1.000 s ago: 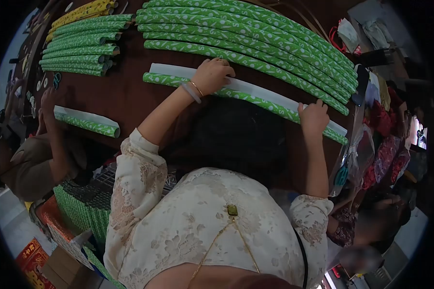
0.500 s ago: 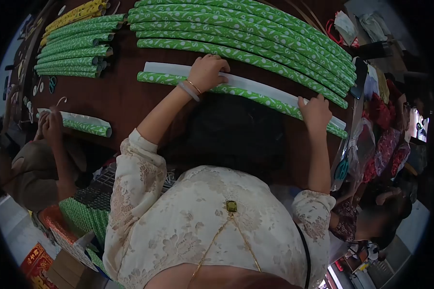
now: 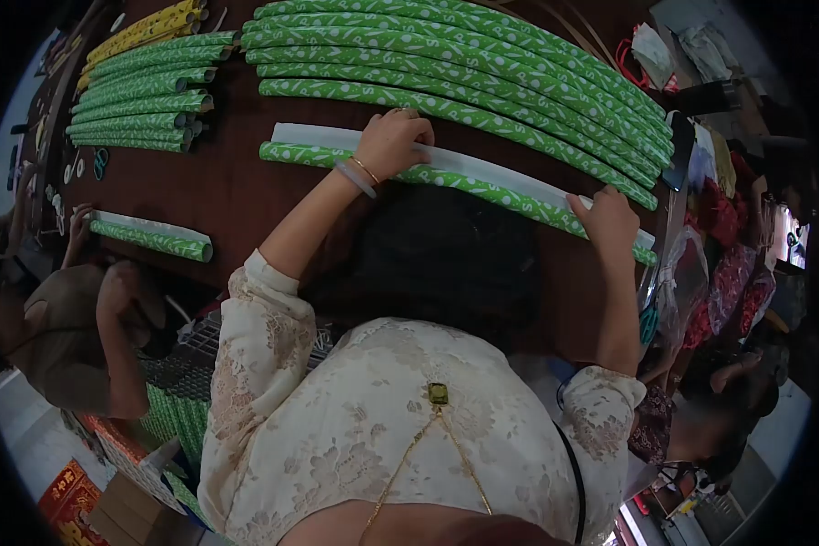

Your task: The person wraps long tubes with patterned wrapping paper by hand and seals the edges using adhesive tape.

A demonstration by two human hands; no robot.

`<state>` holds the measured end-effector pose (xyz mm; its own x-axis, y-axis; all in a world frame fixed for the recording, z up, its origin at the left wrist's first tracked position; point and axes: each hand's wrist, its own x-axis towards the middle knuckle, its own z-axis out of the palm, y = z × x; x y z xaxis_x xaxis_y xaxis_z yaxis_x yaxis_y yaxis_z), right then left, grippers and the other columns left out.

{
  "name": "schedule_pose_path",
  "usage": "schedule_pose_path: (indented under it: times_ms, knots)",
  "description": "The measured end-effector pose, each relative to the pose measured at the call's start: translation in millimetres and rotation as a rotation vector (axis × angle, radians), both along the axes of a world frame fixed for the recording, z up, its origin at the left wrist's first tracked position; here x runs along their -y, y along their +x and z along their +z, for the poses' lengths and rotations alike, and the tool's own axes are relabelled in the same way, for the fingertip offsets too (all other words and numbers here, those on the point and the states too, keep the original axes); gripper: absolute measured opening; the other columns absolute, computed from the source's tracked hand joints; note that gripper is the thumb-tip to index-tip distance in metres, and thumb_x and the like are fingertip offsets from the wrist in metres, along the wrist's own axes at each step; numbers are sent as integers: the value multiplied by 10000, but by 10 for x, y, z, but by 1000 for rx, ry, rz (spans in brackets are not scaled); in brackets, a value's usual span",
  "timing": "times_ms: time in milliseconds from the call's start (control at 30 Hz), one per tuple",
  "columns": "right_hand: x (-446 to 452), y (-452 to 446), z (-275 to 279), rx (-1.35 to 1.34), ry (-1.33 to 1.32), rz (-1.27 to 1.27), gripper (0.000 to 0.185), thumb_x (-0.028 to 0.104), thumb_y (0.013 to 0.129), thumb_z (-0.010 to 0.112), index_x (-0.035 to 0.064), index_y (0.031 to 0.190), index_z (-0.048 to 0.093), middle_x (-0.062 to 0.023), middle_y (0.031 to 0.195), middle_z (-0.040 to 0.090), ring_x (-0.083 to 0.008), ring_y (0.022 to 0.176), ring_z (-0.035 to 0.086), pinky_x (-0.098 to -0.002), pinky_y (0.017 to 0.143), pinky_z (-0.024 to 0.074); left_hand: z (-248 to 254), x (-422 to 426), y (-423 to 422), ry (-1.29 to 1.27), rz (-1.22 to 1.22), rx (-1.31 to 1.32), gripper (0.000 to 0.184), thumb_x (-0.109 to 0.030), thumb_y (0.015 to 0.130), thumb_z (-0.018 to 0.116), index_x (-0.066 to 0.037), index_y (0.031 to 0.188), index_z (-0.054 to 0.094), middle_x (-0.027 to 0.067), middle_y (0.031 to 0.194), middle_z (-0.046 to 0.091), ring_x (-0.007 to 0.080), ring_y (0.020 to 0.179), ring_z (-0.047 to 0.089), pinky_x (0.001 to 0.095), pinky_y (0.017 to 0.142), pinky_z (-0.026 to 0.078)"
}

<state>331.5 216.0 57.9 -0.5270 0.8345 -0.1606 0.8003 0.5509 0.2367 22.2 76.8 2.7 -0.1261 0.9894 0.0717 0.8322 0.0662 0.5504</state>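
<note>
A long green patterned roll of paper (image 3: 491, 193) lies across the dark table in front of me, with a white strip of its sheet showing along the far side. My left hand (image 3: 394, 143) rests on the white strip left of the roll's middle, its fingers bent and slightly spread. Toward the right end, my right hand (image 3: 607, 221) lies on the roll with thumb and fingers apart. Neither hand is wrapped round the paper. Just beyond lie several long green rolls (image 3: 464, 77), side by side.
Shorter green rolls (image 3: 141, 100) and yellow rolls (image 3: 146, 32) lie at the far left, near teal scissors (image 3: 100, 164). A co-worker's hand (image 3: 80, 223) touches a short green roll (image 3: 150, 237). A dark phone (image 3: 678, 150) and plastic bags (image 3: 682, 273) are at the right.
My right hand has slid a little to the right along the roll. My left hand has stayed in about the same place. The co-worker has drawn one hand back from the short roll.
</note>
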Motion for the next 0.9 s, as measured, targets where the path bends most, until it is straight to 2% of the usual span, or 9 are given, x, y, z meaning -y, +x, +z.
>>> schedule_pose_path:
  times_ms: [100, 600, 700, 900]
  knots:
    - [42, 1, 41, -61, 71, 36, 470, 485, 753, 589, 23, 707, 663, -82, 801, 576, -241, 791, 571, -381, 613, 486, 13, 11, -2, -16, 2, -21, 201, -214, 621, 730, -157, 763, 599, 6, 805, 551, 214, 843, 558, 366, 705, 407]
    - [166, 111, 70, -226, 114, 58, 493, 493, 764, 581, 7, 711, 650, -78, 809, 569, -253, 790, 558, -380, 624, 480, 40, 60, 22, 2, 29, 87, 198, -170, 652, 701, -134, 804, 579, -1, 825, 596, 207, 800, 583, 354, 680, 399]
    - [172, 117, 97, -215, 105, 71, 493, 496, 766, 579, 12, 713, 651, -77, 809, 568, -251, 788, 556, -375, 614, 475, -42, 64, 7, 85, -1, 46, 215, -177, 652, 707, -130, 826, 589, 12, 818, 592, 215, 808, 580, 362, 687, 410]
    - [144, 232, 112, -263, 63, 96, 458, 483, 774, 568, 33, 761, 648, -76, 810, 561, -263, 781, 547, -391, 637, 461, -30, 52, -6, 70, -32, 36, 200, -186, 656, 712, -130, 819, 611, 21, 809, 583, 225, 831, 570, 378, 687, 424]
